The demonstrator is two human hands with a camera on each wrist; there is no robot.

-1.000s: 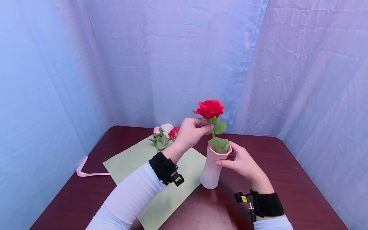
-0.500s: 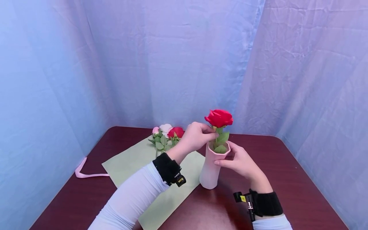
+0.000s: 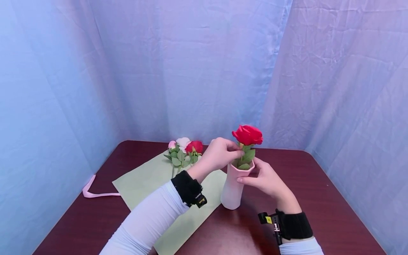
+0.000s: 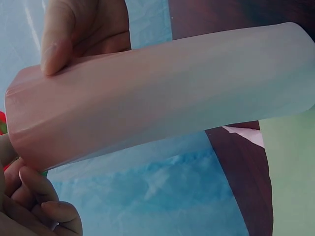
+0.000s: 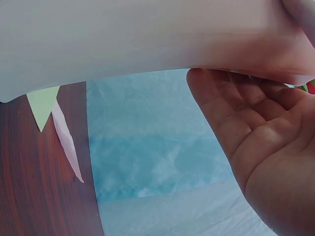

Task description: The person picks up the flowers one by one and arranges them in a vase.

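A red rose [image 3: 248, 135] with green leaves stands in the mouth of a tall vase [image 3: 233, 191], pink at the top and white below. My left hand [image 3: 220, 153] pinches its stem just under the bloom, above the rim. My right hand [image 3: 267, 179] grips the vase near its top, the thumb in front and the other fingers partly hidden behind. In the left wrist view, the vase [image 4: 162, 98] crosses the picture with my left hand [image 4: 34, 201] beside its mouth. The right wrist view has my right hand [image 5: 266, 142] against the vase's upper part.
On the dark red table [image 3: 296, 184] lies a pale green sheet [image 3: 194, 216]. At its far end rest several flowers, among them a red rose [image 3: 194, 147], a white flower [image 3: 183, 142] and a pink bud [image 3: 172, 145]. A pink ribbon [image 3: 98, 194] lies at the left.
My left hand has lowered the rose and carried it rightward, so the bloom now stands closer to the vase rim. My right hand has kept its grip on the vase.
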